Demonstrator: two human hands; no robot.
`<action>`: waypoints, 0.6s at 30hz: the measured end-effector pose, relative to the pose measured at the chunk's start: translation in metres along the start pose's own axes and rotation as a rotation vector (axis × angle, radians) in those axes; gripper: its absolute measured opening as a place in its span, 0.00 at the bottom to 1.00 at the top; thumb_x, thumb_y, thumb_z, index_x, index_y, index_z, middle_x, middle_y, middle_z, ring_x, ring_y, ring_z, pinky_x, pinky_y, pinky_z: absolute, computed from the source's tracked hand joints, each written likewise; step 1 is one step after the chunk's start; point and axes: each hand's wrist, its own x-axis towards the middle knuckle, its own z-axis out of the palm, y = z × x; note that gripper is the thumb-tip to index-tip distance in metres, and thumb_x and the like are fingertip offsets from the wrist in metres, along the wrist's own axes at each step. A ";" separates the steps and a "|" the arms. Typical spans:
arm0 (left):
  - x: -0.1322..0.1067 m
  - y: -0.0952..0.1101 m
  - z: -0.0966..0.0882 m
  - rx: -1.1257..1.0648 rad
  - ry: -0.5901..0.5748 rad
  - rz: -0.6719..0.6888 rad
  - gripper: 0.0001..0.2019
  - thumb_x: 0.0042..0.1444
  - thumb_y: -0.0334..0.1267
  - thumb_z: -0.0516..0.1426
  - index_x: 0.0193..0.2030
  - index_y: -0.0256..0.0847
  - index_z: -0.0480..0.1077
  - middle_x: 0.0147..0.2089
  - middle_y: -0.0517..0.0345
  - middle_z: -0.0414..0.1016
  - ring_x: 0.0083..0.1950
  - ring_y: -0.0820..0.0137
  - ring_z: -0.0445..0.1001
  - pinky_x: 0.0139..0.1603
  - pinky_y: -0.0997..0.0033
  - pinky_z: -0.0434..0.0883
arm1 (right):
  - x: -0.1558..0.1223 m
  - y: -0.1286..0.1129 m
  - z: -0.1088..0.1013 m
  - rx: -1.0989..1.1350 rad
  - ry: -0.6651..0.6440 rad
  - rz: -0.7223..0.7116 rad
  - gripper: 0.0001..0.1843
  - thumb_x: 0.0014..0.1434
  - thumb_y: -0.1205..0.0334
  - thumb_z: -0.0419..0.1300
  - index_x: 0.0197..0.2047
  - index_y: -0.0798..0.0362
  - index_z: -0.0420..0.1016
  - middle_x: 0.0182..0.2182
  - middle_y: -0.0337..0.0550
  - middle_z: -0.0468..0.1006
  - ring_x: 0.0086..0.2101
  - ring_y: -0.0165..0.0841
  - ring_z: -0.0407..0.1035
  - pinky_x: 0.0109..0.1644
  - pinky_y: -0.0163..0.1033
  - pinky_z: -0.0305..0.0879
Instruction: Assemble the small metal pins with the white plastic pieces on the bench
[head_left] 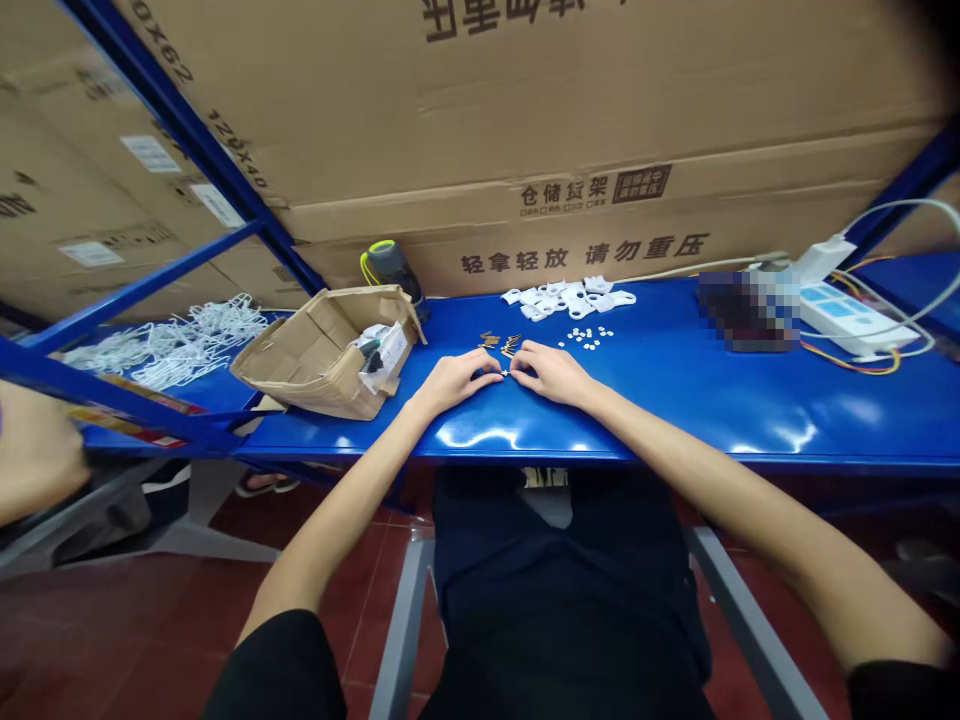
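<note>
Over the blue shelf top, my left hand point(459, 380) and my right hand point(553, 374) meet almost fingertip to fingertip. Both are closed in a pinch on a small white piece point(505, 373), too tiny to make out in detail. Just beyond the fingers lie two little groups of brass-coloured metal pieces, one loose pile point(489, 340) behind my left hand and another pile point(512, 345) behind my right. Several small white bits point(591, 335) are scattered past my right hand. Farther back is a heap of white plastic parts point(568, 298) with round holes.
Left of my hands stands an open cardboard box point(315, 350) holding a few items, with a dark bottle point(396, 270) behind it. White wire hooks point(180, 340) lie far left, near another person's arm point(37, 455). At right are a pixelated object point(750, 310) and a power strip point(855, 315) with cables.
</note>
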 end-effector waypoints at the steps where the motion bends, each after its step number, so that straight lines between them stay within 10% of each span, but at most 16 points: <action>1: 0.000 0.000 0.001 0.001 0.003 0.004 0.18 0.75 0.52 0.53 0.53 0.45 0.79 0.53 0.53 0.82 0.54 0.64 0.80 0.54 0.68 0.73 | 0.000 -0.001 0.000 0.002 -0.001 -0.003 0.10 0.74 0.59 0.56 0.45 0.50 0.78 0.44 0.46 0.77 0.42 0.37 0.73 0.46 0.39 0.66; 18: 0.003 0.001 0.001 -0.078 0.037 0.004 0.15 0.73 0.49 0.56 0.47 0.44 0.82 0.47 0.54 0.82 0.46 0.65 0.80 0.48 0.68 0.73 | 0.000 -0.001 -0.008 -0.038 -0.038 -0.012 0.10 0.74 0.54 0.58 0.48 0.48 0.78 0.45 0.45 0.76 0.43 0.38 0.73 0.44 0.40 0.65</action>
